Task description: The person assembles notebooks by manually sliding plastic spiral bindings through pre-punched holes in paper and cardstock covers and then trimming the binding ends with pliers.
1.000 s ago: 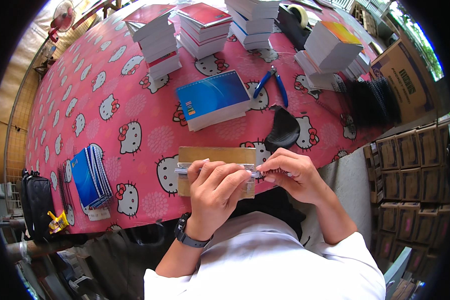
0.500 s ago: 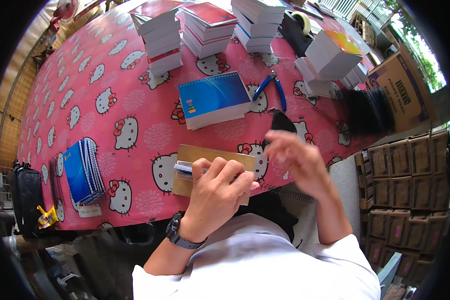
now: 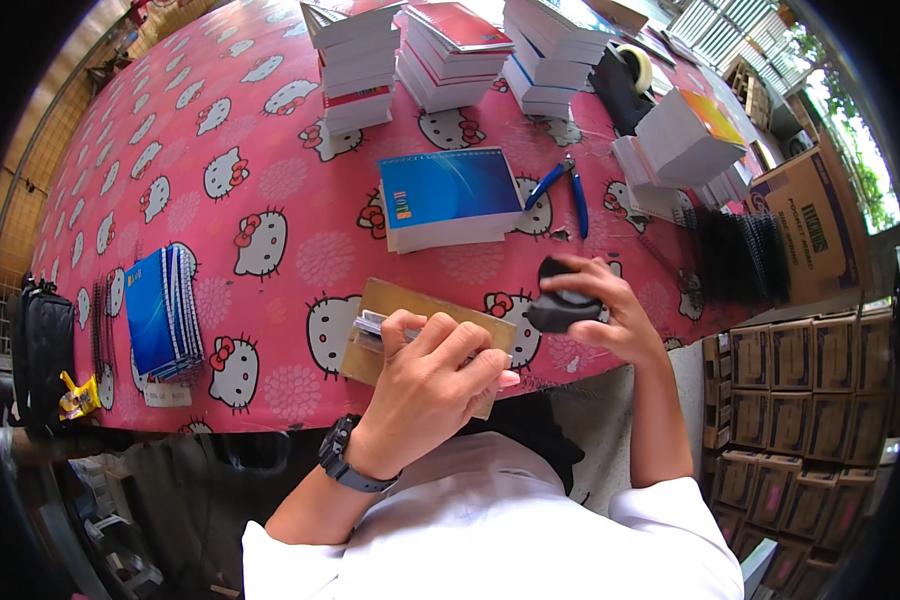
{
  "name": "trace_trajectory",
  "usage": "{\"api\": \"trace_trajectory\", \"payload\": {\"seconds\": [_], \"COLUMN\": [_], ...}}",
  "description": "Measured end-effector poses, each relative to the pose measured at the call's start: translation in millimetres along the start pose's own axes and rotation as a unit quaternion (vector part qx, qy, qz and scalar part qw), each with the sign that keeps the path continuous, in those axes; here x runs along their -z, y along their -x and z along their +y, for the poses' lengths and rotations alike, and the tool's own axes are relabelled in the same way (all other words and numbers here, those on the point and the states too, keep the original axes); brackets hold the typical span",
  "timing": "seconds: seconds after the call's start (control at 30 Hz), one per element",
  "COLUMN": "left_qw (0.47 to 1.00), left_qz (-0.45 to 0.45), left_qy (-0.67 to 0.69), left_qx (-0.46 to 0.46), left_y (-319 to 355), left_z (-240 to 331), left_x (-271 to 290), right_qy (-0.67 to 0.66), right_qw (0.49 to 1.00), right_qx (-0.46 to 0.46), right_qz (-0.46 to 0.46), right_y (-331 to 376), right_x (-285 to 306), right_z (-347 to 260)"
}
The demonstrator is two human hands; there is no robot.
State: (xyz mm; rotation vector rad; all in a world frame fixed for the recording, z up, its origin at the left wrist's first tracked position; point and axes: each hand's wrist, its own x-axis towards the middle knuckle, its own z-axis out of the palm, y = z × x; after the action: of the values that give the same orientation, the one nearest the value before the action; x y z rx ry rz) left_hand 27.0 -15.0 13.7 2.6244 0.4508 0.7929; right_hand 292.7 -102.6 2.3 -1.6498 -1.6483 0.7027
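My left hand (image 3: 435,365), with a black watch at its wrist, is closed over a narrow silver-edged piece (image 3: 368,328) and presses it onto a tan wooden board (image 3: 395,296) at the table's near edge. Most of that piece is hidden under my fingers. To the right, my right hand (image 3: 620,315) has its fingers curled over a soft-looking black thing (image 3: 562,308), perhaps a folded cloth. Beyond the board lies a stack of blue-covered spiral notebooks (image 3: 450,190). Blue-handled cutters (image 3: 565,190) rest beside it.
Tall stacks of notebooks (image 3: 455,60) stand at the back. A pile of black spiral coils (image 3: 735,250) lies at the right, by a cardboard box (image 3: 810,230). More blue notebooks (image 3: 160,315) and a yellow packet (image 3: 80,398) sit at the left. Stacked cartons (image 3: 790,400) fill the right side.
My right hand has come down onto the black thing that lay on the table and now holds it. My left hand keeps its grip, and the board has tilted slightly. The view has shifted.
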Motion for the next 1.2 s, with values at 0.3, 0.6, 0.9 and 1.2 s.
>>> {"api": "trace_trajectory", "payload": {"seconds": [0.3, 0.6, 0.9, 1.2], "left_qw": [0.978, 0.903, 0.894, 0.896], "left_qz": [0.144, 0.201, 0.229, 0.228], "left_qy": [0.008, 0.253, 0.251, 0.253], "left_qx": [0.149, 0.282, 0.294, 0.285], "left_y": [16.9, 33.4, 30.8, 34.0], "left_z": [-18.4, -25.4, -23.3, -22.9], "left_x": [5.4, -7.6, -2.9, -3.0], "right_qy": [-0.022, -0.004, -0.191, -0.025], "right_qw": [0.999, 0.998, 0.962, 0.996], "right_qx": [-0.021, 0.055, 0.143, 0.068], "right_qz": [0.037, 0.033, -0.132, -0.05], "right_y": [-9.8, -20.3, -34.9, -49.1], "right_x": [-25.7, -17.5, -17.5, -39.6], "right_z": [-40.6, -43.8, -78.3, -77.2]}}
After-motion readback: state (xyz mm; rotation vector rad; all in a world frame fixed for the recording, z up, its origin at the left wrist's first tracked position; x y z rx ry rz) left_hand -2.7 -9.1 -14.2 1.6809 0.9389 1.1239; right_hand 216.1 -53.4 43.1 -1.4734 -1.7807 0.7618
